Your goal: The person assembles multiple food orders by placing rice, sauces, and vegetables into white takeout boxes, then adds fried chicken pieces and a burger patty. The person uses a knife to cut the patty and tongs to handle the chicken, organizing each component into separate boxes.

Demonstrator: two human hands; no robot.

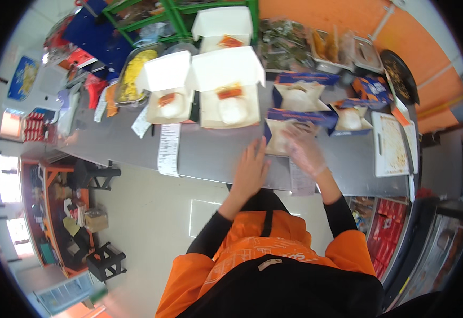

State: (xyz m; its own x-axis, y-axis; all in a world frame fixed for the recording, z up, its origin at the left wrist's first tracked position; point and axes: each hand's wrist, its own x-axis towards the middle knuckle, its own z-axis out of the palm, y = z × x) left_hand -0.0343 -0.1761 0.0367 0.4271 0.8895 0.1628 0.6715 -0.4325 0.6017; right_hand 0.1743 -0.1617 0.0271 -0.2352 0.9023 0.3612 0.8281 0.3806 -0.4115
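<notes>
My left hand is bare and rests flat on the steel counter, fingers pointing at the edge of a blue-rimmed paper box. My right hand, in a clear plastic glove, reaches into that same box; what it touches inside is blurred. Two more blue boxes stand behind it, one with a white ball of rice. Open white boxes with rice and an orange topping sit to the left.
A paper receipt hangs over the counter's front edge and another slip lies under my right wrist. A white cutting board is at right. Metal food trays and a tray of yellow food line the back.
</notes>
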